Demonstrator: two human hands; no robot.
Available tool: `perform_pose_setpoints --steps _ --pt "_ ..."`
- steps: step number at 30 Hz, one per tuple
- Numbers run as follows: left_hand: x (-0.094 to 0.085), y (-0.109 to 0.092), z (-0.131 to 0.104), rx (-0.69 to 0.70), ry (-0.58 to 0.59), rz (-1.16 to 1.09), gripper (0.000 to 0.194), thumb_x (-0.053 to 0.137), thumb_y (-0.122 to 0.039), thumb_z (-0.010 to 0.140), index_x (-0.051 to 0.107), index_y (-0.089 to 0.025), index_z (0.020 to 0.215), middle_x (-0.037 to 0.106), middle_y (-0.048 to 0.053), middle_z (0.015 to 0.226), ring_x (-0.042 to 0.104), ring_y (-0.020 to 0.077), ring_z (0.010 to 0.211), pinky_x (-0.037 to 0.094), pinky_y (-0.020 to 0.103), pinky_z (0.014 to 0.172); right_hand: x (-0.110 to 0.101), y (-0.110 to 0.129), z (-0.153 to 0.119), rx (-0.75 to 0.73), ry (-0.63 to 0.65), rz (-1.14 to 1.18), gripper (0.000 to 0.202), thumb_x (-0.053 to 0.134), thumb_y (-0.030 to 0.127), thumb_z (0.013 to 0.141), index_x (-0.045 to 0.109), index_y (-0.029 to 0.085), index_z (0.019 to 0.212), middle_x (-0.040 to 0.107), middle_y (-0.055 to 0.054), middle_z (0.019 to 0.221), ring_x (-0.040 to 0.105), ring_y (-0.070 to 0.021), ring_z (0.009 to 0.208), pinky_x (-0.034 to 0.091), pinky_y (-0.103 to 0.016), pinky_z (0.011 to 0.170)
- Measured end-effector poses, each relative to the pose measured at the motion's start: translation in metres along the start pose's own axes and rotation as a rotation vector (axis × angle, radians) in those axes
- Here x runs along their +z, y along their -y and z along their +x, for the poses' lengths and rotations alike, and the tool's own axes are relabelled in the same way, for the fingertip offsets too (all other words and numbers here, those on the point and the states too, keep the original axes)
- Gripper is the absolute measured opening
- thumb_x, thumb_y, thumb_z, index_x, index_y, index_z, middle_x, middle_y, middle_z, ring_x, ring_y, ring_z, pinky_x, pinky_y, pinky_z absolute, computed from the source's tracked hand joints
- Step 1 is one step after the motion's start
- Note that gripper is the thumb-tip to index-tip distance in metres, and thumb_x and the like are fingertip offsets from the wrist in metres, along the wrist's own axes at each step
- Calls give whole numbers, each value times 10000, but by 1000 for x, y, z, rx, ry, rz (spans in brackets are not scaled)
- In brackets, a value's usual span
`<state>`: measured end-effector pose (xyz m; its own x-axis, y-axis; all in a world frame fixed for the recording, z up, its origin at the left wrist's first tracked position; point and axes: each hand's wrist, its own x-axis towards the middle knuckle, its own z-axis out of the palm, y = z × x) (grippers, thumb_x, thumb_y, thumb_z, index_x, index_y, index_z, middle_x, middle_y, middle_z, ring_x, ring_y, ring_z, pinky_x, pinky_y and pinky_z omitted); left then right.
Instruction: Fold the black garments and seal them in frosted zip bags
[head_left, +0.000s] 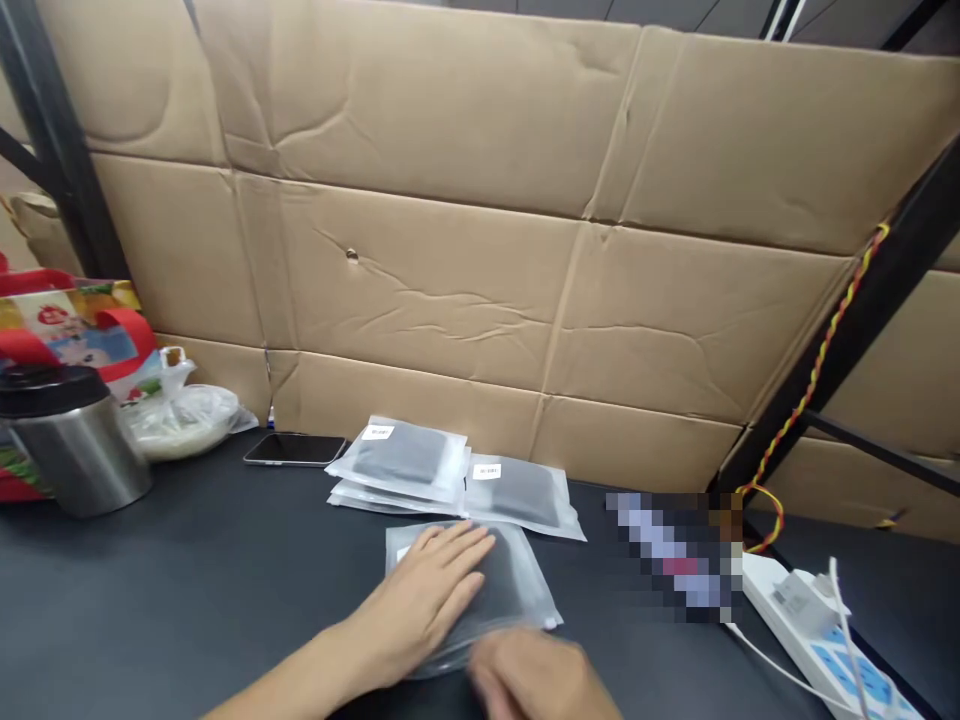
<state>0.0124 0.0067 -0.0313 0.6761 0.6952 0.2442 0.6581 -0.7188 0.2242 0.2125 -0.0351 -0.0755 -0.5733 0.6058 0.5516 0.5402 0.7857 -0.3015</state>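
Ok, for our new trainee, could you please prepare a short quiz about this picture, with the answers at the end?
1. Which thing lies under the left hand?
a) a metal mug
b) a plastic pouch
c) a power strip

2. True or false: as seen from the camera, the phone lies to the left of the stacked pouches.

3. Which two colours are twisted together in the cord along the black post?

Key: 1. b; 2. true; 3. yellow and red.
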Motion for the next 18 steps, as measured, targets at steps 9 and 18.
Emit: perform_pose_setpoints --steps 9,18 --pt "37 6 -8 30 -120 254 669 430 -324 991 59 -174 1526 232 126 1553 222 300 1419 282 506 1129 -17 -29 20 185 347 -79 587 343 394 1009 171 152 1515 179 -99 1558 204 -245 1423 239 -440 1159" --pt "19 16 -57 -58 -34 210 730 442 -409 985 -1 -202 1526 224 139 1551 313 305 1383 393 459 1068 -19 -26 17 276 360 -48 619 396 418 986 213 133 1504 179 -106 1557 193 -255 1427 236 -437 1158"
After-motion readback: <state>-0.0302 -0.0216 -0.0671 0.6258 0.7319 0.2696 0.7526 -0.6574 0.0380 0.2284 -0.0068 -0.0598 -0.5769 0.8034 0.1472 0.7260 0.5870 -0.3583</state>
